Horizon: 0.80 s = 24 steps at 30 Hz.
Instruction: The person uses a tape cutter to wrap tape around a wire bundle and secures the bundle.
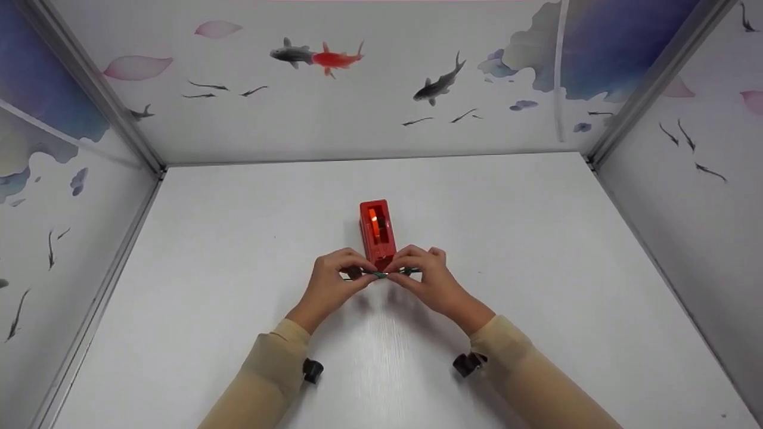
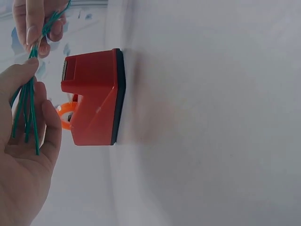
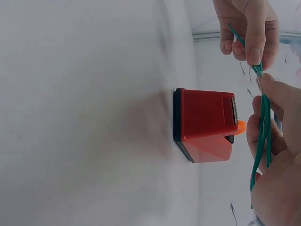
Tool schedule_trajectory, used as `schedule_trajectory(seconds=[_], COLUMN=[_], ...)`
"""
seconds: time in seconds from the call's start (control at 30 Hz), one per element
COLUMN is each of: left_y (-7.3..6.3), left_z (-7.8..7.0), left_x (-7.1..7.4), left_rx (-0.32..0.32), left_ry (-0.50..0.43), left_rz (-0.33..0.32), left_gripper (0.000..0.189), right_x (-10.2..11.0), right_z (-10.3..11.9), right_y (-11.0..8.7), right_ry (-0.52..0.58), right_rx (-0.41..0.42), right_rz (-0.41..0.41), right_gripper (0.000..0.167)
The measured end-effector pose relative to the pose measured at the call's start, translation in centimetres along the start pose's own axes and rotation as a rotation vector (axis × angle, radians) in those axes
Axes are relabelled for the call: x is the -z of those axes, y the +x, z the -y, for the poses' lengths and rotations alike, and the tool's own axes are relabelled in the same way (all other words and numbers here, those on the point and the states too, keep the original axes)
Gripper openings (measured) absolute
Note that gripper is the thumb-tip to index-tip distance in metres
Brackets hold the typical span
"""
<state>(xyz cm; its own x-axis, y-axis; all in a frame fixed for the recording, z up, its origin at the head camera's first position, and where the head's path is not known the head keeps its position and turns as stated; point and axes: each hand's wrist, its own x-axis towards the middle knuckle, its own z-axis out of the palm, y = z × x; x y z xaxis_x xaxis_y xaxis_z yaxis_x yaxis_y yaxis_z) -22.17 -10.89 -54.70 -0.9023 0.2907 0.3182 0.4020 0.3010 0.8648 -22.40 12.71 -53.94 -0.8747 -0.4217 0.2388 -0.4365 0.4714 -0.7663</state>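
Note:
A bundle of thin green wire-like strands is stretched between both hands, just in front of the red tape dispenser. My left hand pinches it between thumb and fingertips, with loose ends fanning over the palm in the left wrist view. Close beside, fingertip to fingertip, my right hand pinches the other part. Several long ends run along the right palm in the right wrist view. Between the fingertips a short pale section shows, largely covered by the fingers.
The dispenser has a dark base, a toothed cutting edge and an orange ring inside. It stands on a white table enclosed by panels printed with fish. Black wrist cameras sit under both sleeves.

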Motion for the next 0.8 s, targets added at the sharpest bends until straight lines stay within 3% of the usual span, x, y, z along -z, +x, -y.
schedule_trajectory(seconds=[0.27, 0.4, 0.8], left_y=[-0.06, 0.07, 0.14], left_z=[0.06, 0.00, -0.20], left_x=[-0.31, -0.46, -0.66], left_rx=[0.008, 0.019, 0.081], left_ry=[0.053, 0.081, 0.112], left_rz=[0.010, 0.005, 0.005], left_gripper=[0.014, 0.015, 0.016], right_x=[-0.07, 0.29, 0.79], right_z=[-0.04, -0.11, -1.01], right_y=[-0.06, -0.01, -0.28], right_ry=[-0.046, -0.039, 0.034], right_rx=[-0.065, -0.088, 0.073], right_rz=[0.059, 0.075, 0.031], right_gripper=[0.002, 0.007, 0.027])
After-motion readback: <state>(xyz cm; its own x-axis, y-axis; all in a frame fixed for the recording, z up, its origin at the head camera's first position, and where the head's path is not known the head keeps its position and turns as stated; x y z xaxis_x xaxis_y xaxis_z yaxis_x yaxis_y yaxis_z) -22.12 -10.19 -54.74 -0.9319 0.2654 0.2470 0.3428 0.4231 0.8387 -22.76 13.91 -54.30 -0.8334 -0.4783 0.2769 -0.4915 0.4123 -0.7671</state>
